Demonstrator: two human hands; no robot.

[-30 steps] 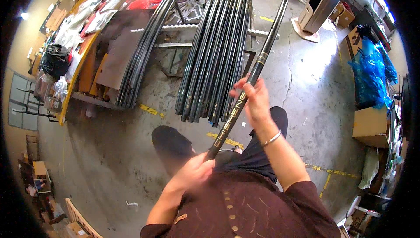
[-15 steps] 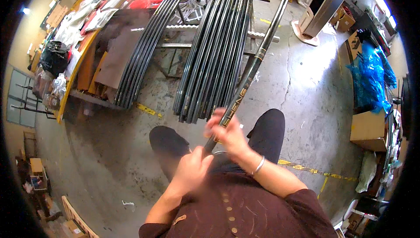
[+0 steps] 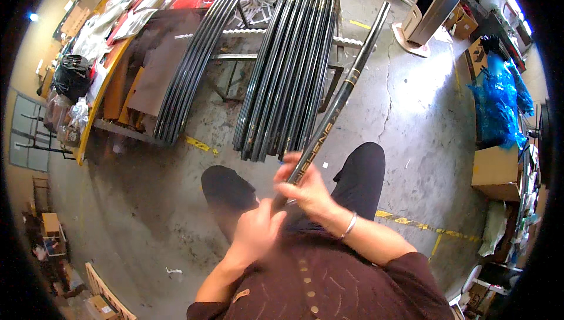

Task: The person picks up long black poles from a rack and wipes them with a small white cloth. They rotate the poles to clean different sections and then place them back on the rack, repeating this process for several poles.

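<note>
The left hand (image 3: 257, 229) makes a fist round the lower end of a black rod (image 3: 344, 95), which slants up and away from the lap toward one o'clock. Just above that fist, the right hand (image 3: 310, 192) has its fingers half curled about the rod, though I cannot tell whether they close on it. Beyond the hands, a bundle (image 3: 282, 79) of similar rods lies at twelve o'clock, a narrower row (image 3: 198, 67) at eleven, and blue wrap (image 3: 498, 96) at two.
</note>
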